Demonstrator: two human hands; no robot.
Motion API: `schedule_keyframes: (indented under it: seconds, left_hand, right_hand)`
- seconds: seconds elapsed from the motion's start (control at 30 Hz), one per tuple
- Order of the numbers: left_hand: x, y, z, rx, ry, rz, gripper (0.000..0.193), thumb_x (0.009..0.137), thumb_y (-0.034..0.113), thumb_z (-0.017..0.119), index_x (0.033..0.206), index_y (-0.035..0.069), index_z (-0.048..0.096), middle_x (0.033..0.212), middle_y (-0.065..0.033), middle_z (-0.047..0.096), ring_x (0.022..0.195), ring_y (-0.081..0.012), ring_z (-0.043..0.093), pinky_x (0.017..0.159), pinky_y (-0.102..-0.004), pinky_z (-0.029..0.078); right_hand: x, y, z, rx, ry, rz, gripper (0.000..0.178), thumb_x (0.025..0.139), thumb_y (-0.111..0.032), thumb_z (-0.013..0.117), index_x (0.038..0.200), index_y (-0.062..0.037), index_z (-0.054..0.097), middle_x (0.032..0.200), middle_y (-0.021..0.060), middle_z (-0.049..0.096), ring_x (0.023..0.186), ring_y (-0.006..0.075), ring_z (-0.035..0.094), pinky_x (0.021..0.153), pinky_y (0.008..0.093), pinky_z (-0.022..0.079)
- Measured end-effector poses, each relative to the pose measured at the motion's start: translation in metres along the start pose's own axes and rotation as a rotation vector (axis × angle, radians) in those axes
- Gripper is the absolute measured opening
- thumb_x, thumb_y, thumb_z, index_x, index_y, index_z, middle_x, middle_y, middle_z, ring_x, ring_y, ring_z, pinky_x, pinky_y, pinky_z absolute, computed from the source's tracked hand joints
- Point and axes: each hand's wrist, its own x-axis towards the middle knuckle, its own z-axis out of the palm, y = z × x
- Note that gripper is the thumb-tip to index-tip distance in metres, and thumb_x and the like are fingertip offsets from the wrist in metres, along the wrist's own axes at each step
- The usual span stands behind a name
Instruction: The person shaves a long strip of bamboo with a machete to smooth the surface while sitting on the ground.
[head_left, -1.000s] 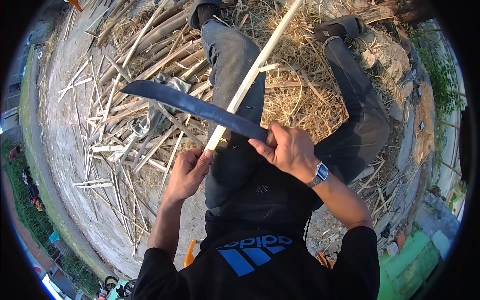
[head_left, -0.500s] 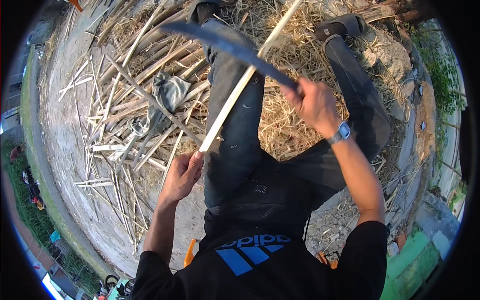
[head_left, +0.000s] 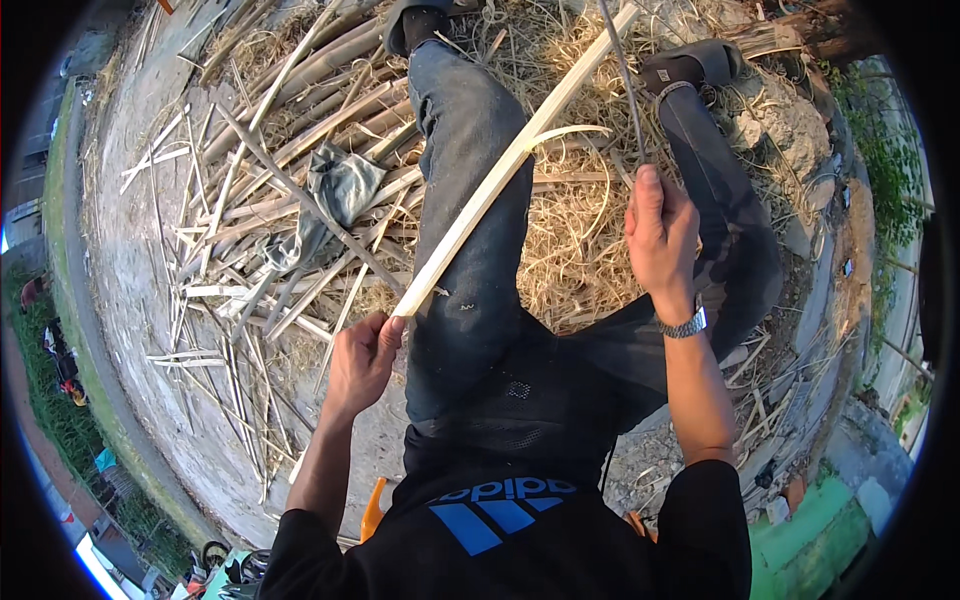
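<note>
A long pale bamboo strip point(head_left: 470, 212) slants up and right across my raised left leg. My left hand point(head_left: 362, 360) is closed around its lower end, thumb along the top. A thin curled shaving point(head_left: 572, 131) sticks out from the strip's right side past the knee. My right hand point(head_left: 662, 235) is wrapped round the handle of a long-bladed machete point(head_left: 626, 80), thumb on top. Its blade points away from me and appears edge-on as a narrow dark line. The blade stands to the right of the strip; its tip runs out of the top of the picture.
Split bamboo pieces point(head_left: 290, 140) lie in a loose pile on the left, with a grey-green cloth point(head_left: 345, 185) over them. Curly shavings point(head_left: 575, 230) cover the ground between my legs. A rock point(head_left: 785, 125) stands at the far right, and an orange chair part point(head_left: 373, 508) shows beside me.
My right hand has turned and moved slightly right and down, swinging the machete from across the strip to pointing away. A curled shaving now stands out from the strip.
</note>
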Motion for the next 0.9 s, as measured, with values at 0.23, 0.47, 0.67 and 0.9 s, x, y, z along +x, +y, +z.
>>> schedule_keyframes:
  seconds: [0.23, 0.47, 0.67, 0.9]
  left_hand:
    - [-0.001, 0.003, 0.013, 0.109, 0.127, 0.067, 0.049, 0.104, 0.040, 0.060, 0.078, -0.002, 0.063, 0.052, -0.0106, 0.049, 0.047, -0.0200, 0.047, 0.049, -0.0376, 0.039]
    - [0.004, -0.005, 0.022, 0.120, 0.206, 0.137, 0.051, 0.102, 0.038, 0.064, 0.069, -0.001, 0.058, 0.049, -0.0130, 0.047, 0.043, -0.0244, 0.047, 0.047, -0.0389, 0.038]
    - [0.002, 0.005, 0.021, 0.090, 0.143, 0.119, 0.052, 0.103, 0.038, 0.062, 0.071, -0.002, 0.058, 0.052, -0.0122, 0.048, 0.047, -0.0213, 0.044, 0.049, -0.0386, 0.039]
    - [-0.004, 0.005, 0.014, 0.030, 0.130, 0.134, 0.050, 0.102, 0.036, 0.064, 0.071, -0.002, 0.058, 0.050, -0.0120, 0.044, 0.046, -0.0178, 0.037, 0.046, -0.0384, 0.035]
  right_hand:
    - [-0.062, -0.004, 0.034, -0.253, -0.339, -0.360, 0.054, 0.093, -0.058, 0.068, 0.075, -0.0081, 0.058, 0.053, 0.0003, 0.055, 0.046, 0.0192, 0.060, 0.046, 0.0322, 0.048]
    - [-0.011, 0.029, 0.039, -0.578, -0.363, -0.529, 0.063, 0.089, -0.069, 0.064, 0.070, -0.0096, 0.059, 0.055, 0.0025, 0.062, 0.049, 0.0254, 0.065, 0.045, 0.0378, 0.050]
    - [-0.004, -0.009, 0.048, -0.457, -0.295, -0.160, 0.067, 0.096, -0.066, 0.056, 0.069, -0.0048, 0.057, 0.053, 0.0074, 0.060, 0.050, 0.0316, 0.065, 0.047, 0.0418, 0.050]
    - [0.034, 0.003, 0.023, -0.533, -0.296, -0.341, 0.072, 0.098, -0.069, 0.051, 0.062, -0.0065, 0.052, 0.047, 0.0069, 0.052, 0.041, 0.0232, 0.056, 0.039, 0.0365, 0.042]
